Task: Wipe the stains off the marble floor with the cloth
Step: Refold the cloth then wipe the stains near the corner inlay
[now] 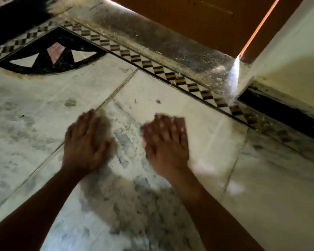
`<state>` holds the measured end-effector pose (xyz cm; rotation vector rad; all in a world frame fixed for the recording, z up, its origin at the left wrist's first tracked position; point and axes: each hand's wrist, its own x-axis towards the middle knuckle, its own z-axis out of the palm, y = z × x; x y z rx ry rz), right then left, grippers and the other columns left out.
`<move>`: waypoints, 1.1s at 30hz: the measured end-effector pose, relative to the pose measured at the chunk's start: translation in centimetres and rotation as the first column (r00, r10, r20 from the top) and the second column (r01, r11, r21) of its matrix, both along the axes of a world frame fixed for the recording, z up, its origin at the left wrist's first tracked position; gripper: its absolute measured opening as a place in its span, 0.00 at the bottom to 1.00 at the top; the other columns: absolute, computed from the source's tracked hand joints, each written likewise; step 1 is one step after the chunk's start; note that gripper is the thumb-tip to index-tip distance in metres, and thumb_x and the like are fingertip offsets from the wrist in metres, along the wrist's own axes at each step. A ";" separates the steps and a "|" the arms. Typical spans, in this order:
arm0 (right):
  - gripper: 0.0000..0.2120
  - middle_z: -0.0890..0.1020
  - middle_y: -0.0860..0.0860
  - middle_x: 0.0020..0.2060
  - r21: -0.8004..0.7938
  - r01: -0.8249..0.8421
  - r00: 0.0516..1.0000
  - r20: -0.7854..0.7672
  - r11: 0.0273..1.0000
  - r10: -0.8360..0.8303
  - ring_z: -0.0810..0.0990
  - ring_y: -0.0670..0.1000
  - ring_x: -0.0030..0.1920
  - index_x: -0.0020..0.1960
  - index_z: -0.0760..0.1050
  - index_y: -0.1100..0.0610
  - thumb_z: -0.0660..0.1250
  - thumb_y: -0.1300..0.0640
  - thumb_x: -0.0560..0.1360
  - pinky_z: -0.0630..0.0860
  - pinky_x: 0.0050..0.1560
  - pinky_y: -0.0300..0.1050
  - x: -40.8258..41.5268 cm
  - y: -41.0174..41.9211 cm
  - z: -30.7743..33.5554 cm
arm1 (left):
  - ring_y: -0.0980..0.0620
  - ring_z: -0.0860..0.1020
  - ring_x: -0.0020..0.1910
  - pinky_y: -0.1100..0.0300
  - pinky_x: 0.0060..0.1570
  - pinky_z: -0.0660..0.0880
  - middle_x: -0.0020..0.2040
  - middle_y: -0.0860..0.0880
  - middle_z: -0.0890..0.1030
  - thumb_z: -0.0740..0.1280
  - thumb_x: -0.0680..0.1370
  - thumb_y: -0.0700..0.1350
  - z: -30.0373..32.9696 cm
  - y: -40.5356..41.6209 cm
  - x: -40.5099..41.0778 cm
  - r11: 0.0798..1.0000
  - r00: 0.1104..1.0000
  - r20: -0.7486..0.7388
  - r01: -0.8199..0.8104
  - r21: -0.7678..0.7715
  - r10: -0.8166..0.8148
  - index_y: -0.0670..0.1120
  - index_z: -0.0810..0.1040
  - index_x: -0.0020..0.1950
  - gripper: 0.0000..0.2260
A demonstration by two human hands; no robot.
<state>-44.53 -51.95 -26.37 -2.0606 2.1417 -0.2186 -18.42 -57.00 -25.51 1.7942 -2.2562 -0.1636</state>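
Note:
The white marble floor (198, 127) fills the view and carries grey smudges, with a grey stain (124, 142) between my hands. My left hand (85, 144) hovers palm down over the floor, fingers together and extended, holding nothing. My right hand (165, 142) is beside it to the right, also palm down and blurred by motion, with nothing visible in it. No cloth shows anywhere in the view.
A checkered black-and-yellow inlay border (170, 75) runs diagonally past a dusty threshold (152, 38) and a wooden door (198, 17). A black fan-shaped inlay (53, 53) lies at the upper left. A pale wall (288, 57) with a dark skirting stands at the right.

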 end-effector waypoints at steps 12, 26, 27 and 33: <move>0.29 0.37 0.49 0.86 0.159 0.504 0.859 0.006 0.849 -0.511 0.33 0.61 0.85 0.85 0.41 0.37 0.40 0.34 0.86 0.33 0.81 0.68 -8.8 -5.8 0.0 | 0.42 0.65 0.83 0.40 0.78 0.63 0.85 0.46 0.66 0.59 0.83 0.60 -2.3 5.4 -8.8 0.988 0.988 -0.021 -0.152 -0.025 0.151 0.47 0.69 0.83 0.30; 0.32 0.42 0.53 0.87 0.138 0.570 0.818 -0.011 0.810 -0.575 0.38 0.63 0.86 0.87 0.44 0.42 0.40 0.34 0.85 0.39 0.82 0.70 -9.1 -9.9 0.2 | 0.45 0.63 0.85 0.40 0.79 0.63 0.87 0.48 0.63 0.59 0.83 0.60 -2.4 5.5 -8.9 0.984 0.983 -0.029 -0.180 -0.018 0.179 0.49 0.68 0.84 0.31; 0.33 0.38 0.54 0.87 0.178 0.546 0.830 0.016 0.819 -0.557 0.34 0.64 0.85 0.87 0.40 0.42 0.39 0.34 0.85 0.36 0.81 0.71 -8.0 -13.4 0.4 | 0.46 0.62 0.85 0.40 0.79 0.63 0.87 0.49 0.63 0.59 0.83 0.61 -2.4 5.6 -9.0 0.983 0.983 -0.024 -0.185 -0.014 0.184 0.49 0.68 0.84 0.31; 0.30 0.49 0.50 0.88 0.040 -0.200 0.980 -0.012 0.979 0.201 0.43 0.60 0.87 0.86 0.54 0.41 0.47 0.36 0.86 0.44 0.84 0.66 0.0 -14.7 -0.3 | 0.48 0.61 0.86 0.43 0.81 0.61 0.87 0.50 0.61 0.57 0.84 0.62 -2.2 5.7 -9.2 0.981 0.981 -0.002 -0.196 0.004 0.196 0.50 0.67 0.85 0.31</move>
